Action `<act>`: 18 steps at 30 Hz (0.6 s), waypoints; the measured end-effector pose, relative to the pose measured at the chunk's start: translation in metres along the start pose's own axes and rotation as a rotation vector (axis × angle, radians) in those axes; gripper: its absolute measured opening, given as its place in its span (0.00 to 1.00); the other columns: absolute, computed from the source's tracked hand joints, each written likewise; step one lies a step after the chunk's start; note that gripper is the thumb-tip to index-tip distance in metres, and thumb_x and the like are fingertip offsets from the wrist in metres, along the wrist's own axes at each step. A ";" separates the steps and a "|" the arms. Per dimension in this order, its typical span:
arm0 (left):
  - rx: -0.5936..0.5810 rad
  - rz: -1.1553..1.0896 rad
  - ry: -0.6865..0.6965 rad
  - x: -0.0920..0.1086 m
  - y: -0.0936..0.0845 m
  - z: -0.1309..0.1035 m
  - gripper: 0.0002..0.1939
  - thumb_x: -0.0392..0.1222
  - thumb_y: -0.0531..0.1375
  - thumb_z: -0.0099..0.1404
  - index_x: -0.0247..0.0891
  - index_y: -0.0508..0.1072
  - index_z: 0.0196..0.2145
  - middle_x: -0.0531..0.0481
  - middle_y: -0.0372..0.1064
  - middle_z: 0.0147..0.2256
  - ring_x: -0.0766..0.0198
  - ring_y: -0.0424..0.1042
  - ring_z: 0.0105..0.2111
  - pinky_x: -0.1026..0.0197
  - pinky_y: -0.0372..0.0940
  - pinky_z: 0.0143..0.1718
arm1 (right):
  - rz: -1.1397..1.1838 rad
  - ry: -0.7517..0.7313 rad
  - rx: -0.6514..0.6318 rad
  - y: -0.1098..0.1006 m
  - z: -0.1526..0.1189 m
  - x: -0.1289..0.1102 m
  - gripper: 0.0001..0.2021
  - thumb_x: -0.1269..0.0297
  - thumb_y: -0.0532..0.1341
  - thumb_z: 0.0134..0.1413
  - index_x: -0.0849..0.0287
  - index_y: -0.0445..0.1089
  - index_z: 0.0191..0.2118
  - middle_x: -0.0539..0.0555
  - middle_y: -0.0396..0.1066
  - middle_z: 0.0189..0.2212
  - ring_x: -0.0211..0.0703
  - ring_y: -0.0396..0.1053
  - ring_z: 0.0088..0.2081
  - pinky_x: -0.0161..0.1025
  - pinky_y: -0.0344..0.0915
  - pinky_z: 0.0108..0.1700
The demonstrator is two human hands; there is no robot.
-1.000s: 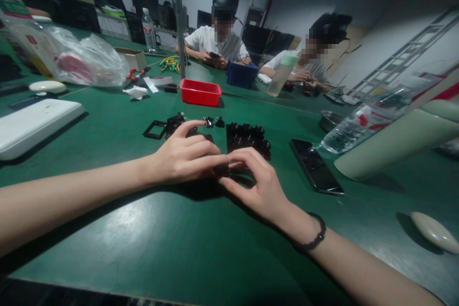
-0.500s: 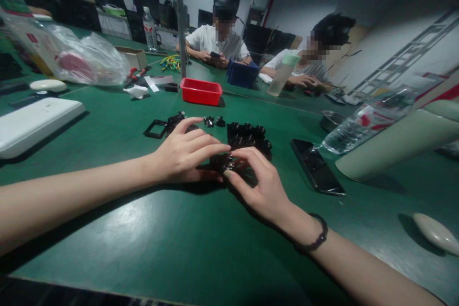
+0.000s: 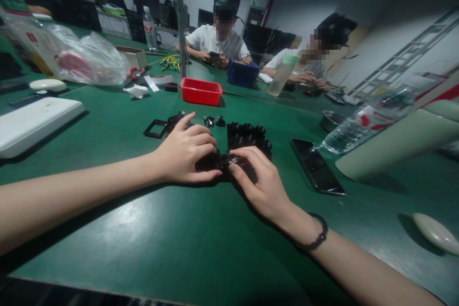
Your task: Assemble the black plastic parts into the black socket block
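Note:
Between my hands is a small black plastic part (image 3: 223,160) with a shiny bit at its right end. My left hand (image 3: 186,153) curls its fingers and thumb around the left end, with the index finger raised. At the other end my right hand (image 3: 260,179) pinches the part between thumb and fingertips. Just behind them lies a cluster of black round-topped pieces (image 3: 248,135). Small black parts with metal bits (image 3: 209,121) rest beyond my left hand, and a black square frame (image 3: 156,128) lies to its left. My fingers hide much of the held part.
A red bin (image 3: 201,92) stands behind the parts. To the right are a phone (image 3: 317,166), a green cylinder (image 3: 398,141) and a water bottle (image 3: 369,119). A white device (image 3: 39,124) lies left. Two people (image 3: 225,43) sit across the green table (image 3: 161,244).
My left fingers have drawn back to the left and curled, showing more of the black part. My right hand has barely moved and keeps its pinch.

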State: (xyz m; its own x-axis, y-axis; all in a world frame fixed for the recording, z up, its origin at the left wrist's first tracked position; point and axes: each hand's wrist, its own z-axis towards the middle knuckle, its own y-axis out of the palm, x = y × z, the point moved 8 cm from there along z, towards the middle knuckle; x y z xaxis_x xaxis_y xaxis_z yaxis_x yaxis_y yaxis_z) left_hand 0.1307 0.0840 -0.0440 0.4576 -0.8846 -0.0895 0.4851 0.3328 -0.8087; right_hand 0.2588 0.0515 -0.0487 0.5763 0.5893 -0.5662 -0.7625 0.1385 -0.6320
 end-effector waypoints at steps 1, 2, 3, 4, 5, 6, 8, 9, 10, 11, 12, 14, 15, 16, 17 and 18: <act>-0.014 -0.005 -0.004 -0.001 0.002 0.000 0.18 0.56 0.58 0.63 0.38 0.77 0.35 0.47 0.78 0.37 0.52 0.73 0.44 0.35 0.47 0.62 | 0.000 0.000 -0.001 0.000 0.000 0.000 0.08 0.61 0.58 0.63 0.59 0.67 0.44 0.57 0.71 0.40 0.42 0.72 0.39 0.41 0.72 0.41; -0.025 -0.009 -0.007 -0.001 0.003 0.000 0.18 0.56 0.58 0.63 0.38 0.77 0.35 0.47 0.78 0.37 0.53 0.73 0.43 0.36 0.48 0.62 | 0.001 0.002 -0.003 0.000 0.000 0.000 0.09 0.61 0.58 0.63 0.59 0.67 0.44 0.57 0.71 0.40 0.42 0.72 0.39 0.41 0.72 0.41; -0.031 -0.011 -0.008 -0.002 0.004 -0.001 0.19 0.57 0.57 0.63 0.38 0.77 0.35 0.46 0.78 0.36 0.53 0.74 0.41 0.37 0.50 0.61 | 0.000 0.004 -0.004 0.000 0.000 0.000 0.09 0.61 0.58 0.63 0.59 0.67 0.44 0.57 0.71 0.40 0.42 0.72 0.39 0.41 0.72 0.41; -0.034 -0.011 -0.009 -0.002 0.005 -0.001 0.20 0.57 0.57 0.63 0.38 0.77 0.35 0.46 0.78 0.36 0.54 0.74 0.41 0.38 0.51 0.61 | -0.001 0.008 -0.005 0.000 0.000 0.001 0.08 0.61 0.58 0.64 0.58 0.67 0.44 0.57 0.71 0.40 0.43 0.72 0.39 0.41 0.72 0.41; -0.037 -0.010 -0.008 -0.003 0.006 -0.001 0.20 0.58 0.56 0.64 0.38 0.77 0.35 0.45 0.78 0.36 0.54 0.74 0.40 0.39 0.53 0.60 | -0.002 0.011 -0.007 0.000 0.000 0.001 0.08 0.60 0.57 0.64 0.58 0.67 0.44 0.57 0.71 0.40 0.43 0.72 0.39 0.41 0.72 0.41; -0.038 -0.010 -0.004 -0.003 0.007 -0.001 0.21 0.58 0.55 0.64 0.38 0.77 0.36 0.45 0.78 0.36 0.54 0.74 0.39 0.39 0.54 0.59 | -0.004 0.014 -0.010 0.000 0.000 0.001 0.08 0.60 0.57 0.64 0.58 0.67 0.44 0.57 0.71 0.40 0.43 0.72 0.39 0.41 0.72 0.41; -0.032 -0.010 0.012 -0.002 0.008 -0.002 0.21 0.57 0.55 0.65 0.37 0.77 0.36 0.45 0.78 0.35 0.55 0.74 0.39 0.40 0.55 0.59 | -0.009 0.016 -0.013 0.001 0.000 0.001 0.08 0.60 0.57 0.64 0.57 0.67 0.44 0.56 0.71 0.40 0.43 0.72 0.39 0.42 0.72 0.41; -0.027 -0.010 0.020 -0.001 0.008 -0.002 0.20 0.57 0.55 0.65 0.37 0.77 0.36 0.45 0.78 0.35 0.55 0.74 0.39 0.41 0.55 0.59 | -0.011 0.015 -0.013 0.000 0.000 0.001 0.08 0.60 0.57 0.64 0.57 0.67 0.44 0.57 0.71 0.40 0.44 0.72 0.39 0.42 0.72 0.41; -0.022 -0.010 0.027 -0.001 0.008 -0.002 0.20 0.57 0.55 0.66 0.37 0.77 0.36 0.46 0.78 0.35 0.55 0.74 0.39 0.41 0.54 0.59 | -0.014 0.015 -0.014 0.000 0.000 0.001 0.08 0.60 0.57 0.64 0.57 0.67 0.45 0.57 0.71 0.40 0.44 0.72 0.39 0.42 0.72 0.41; -0.016 -0.011 0.033 -0.001 0.008 -0.002 0.20 0.56 0.55 0.66 0.37 0.77 0.36 0.46 0.78 0.35 0.55 0.74 0.39 0.41 0.54 0.59 | -0.016 0.014 -0.014 0.000 0.000 0.001 0.08 0.60 0.57 0.64 0.57 0.67 0.44 0.56 0.71 0.40 0.43 0.72 0.39 0.42 0.72 0.41; -0.013 -0.011 0.037 0.000 0.008 -0.002 0.20 0.56 0.55 0.66 0.38 0.77 0.36 0.46 0.78 0.35 0.56 0.74 0.39 0.42 0.54 0.60 | -0.018 0.013 -0.015 0.000 0.000 0.001 0.08 0.60 0.57 0.64 0.58 0.68 0.44 0.56 0.71 0.40 0.43 0.72 0.39 0.41 0.72 0.41; -0.014 -0.010 0.042 0.000 0.008 -0.002 0.19 0.56 0.55 0.66 0.38 0.77 0.36 0.47 0.78 0.34 0.56 0.74 0.39 0.42 0.53 0.60 | -0.021 0.014 -0.018 0.001 0.000 0.001 0.08 0.61 0.57 0.64 0.58 0.68 0.44 0.57 0.71 0.40 0.43 0.72 0.38 0.41 0.72 0.41; -0.011 -0.010 0.045 0.000 0.008 -0.002 0.19 0.56 0.55 0.66 0.38 0.77 0.36 0.47 0.78 0.34 0.56 0.74 0.39 0.43 0.53 0.60 | -0.021 0.015 -0.020 0.001 0.000 0.001 0.08 0.61 0.57 0.63 0.59 0.68 0.44 0.57 0.71 0.40 0.43 0.72 0.38 0.41 0.71 0.40; -0.010 -0.009 0.048 0.001 0.007 -0.002 0.19 0.56 0.55 0.66 0.38 0.77 0.36 0.47 0.78 0.34 0.57 0.74 0.39 0.43 0.53 0.60 | -0.021 0.016 -0.021 0.001 0.000 0.001 0.08 0.61 0.58 0.63 0.59 0.68 0.44 0.57 0.71 0.40 0.43 0.72 0.37 0.41 0.71 0.40; -0.011 -0.008 0.052 0.001 0.007 -0.001 0.19 0.56 0.55 0.66 0.38 0.77 0.36 0.47 0.78 0.34 0.57 0.74 0.39 0.43 0.53 0.60 | -0.022 0.016 -0.021 0.001 0.000 0.001 0.08 0.61 0.57 0.63 0.59 0.68 0.44 0.57 0.71 0.40 0.42 0.72 0.37 0.41 0.71 0.40; -0.014 -0.009 0.057 0.002 0.007 -0.001 0.19 0.56 0.55 0.67 0.38 0.77 0.35 0.47 0.78 0.34 0.57 0.74 0.39 0.43 0.53 0.60 | -0.022 0.017 -0.021 0.001 0.000 0.001 0.08 0.61 0.57 0.64 0.60 0.68 0.44 0.57 0.71 0.40 0.42 0.72 0.37 0.41 0.71 0.40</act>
State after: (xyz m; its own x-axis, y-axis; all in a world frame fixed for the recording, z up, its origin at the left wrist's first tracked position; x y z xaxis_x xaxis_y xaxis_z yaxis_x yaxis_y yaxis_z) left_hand 0.1340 0.0842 -0.0502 0.4102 -0.9048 -0.1145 0.4782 0.3203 -0.8177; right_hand 0.2586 0.0526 -0.0497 0.5983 0.5727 -0.5604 -0.7430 0.1345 -0.6557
